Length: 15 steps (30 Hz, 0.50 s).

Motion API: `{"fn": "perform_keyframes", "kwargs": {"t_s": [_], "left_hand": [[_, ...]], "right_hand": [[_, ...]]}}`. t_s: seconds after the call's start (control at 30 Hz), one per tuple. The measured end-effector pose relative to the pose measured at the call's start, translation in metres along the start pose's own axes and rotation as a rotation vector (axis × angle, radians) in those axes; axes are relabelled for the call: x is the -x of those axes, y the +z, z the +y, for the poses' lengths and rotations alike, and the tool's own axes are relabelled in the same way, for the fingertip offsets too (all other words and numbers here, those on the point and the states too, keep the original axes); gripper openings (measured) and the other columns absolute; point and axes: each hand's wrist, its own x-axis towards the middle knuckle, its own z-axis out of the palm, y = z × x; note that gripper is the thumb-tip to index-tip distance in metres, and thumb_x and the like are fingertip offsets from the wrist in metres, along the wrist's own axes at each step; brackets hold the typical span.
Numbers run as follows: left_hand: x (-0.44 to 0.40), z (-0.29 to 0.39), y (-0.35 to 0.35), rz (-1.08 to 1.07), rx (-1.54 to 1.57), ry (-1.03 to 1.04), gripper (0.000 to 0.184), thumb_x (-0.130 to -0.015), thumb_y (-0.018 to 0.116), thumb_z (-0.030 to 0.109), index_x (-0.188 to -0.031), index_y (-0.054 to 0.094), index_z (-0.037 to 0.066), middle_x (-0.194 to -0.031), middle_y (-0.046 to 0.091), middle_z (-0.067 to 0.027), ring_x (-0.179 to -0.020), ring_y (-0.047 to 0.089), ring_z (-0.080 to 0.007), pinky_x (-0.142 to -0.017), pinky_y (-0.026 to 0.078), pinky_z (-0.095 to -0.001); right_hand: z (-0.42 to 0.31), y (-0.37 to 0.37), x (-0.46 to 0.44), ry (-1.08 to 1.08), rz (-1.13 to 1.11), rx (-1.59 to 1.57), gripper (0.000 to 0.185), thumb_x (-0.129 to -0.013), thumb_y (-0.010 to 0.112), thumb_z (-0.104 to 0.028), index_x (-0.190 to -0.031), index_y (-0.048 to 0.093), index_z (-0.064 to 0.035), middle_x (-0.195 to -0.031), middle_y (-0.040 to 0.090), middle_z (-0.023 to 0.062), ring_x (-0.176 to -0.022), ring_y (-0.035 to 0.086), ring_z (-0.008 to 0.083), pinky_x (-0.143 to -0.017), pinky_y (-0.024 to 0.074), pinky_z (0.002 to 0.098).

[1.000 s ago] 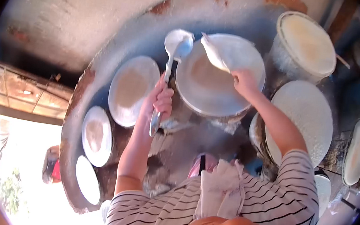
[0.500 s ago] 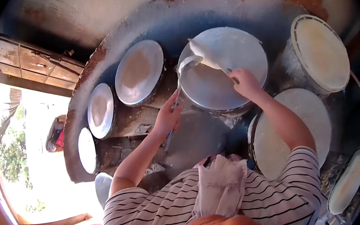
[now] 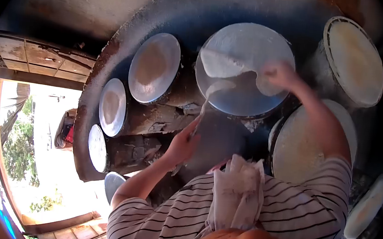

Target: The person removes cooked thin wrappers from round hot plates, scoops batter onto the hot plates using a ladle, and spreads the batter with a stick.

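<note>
Left hand (image 3: 183, 145), fingers clamped on ladle (image 3: 222, 85); long handle (image 3: 202, 112) likely distances it from griddle (image 3: 237, 102). Right hand (image 3: 279, 74) blurred; cannot tell finger state.

Three pans (image 3: 155, 69) stand left of the central pan (image 3: 235, 100). A tub (image 3: 326, 70) stands far right, a disc (image 3: 298, 142) near right.
</note>
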Motion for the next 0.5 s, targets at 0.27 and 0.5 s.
{"fn": "perform_keyframes", "kwargs": {"t_s": [0.27,0.5], "left_hand": [[0.021,0.046,-0.001,-0.030,-0.034,-0.279,0.058,-0.092,0.048,0.007,-0.145,0.030,0.019,-0.071,0.056,0.0005,-0.044,0.042,-0.0045,-0.041,0.037,-0.0214],[0.021,0.055,-0.012,0.008,0.312,-0.264,0.054,-0.096,0.046,0.011,-0.146,0.026,0.022,-0.055,0.037,0.0044,-0.040,0.034,-0.0052,-0.035,0.030,-0.0222]], "right_hand": [[0.011,0.009,-0.013,-0.184,-0.012,0.099,0.023,-0.064,0.062,0.000,-0.086,0.069,-0.0049,-0.088,0.066,0.0097,-0.090,0.062,0.0270,-0.076,0.0485,0.0348],[0.010,-0.006,-0.036,-0.261,-0.110,0.018,0.023,-0.064,0.063,0.000,-0.085,0.069,-0.0052,-0.086,0.066,0.0092,-0.082,0.062,0.0269,-0.070,0.0488,0.0345]]}}
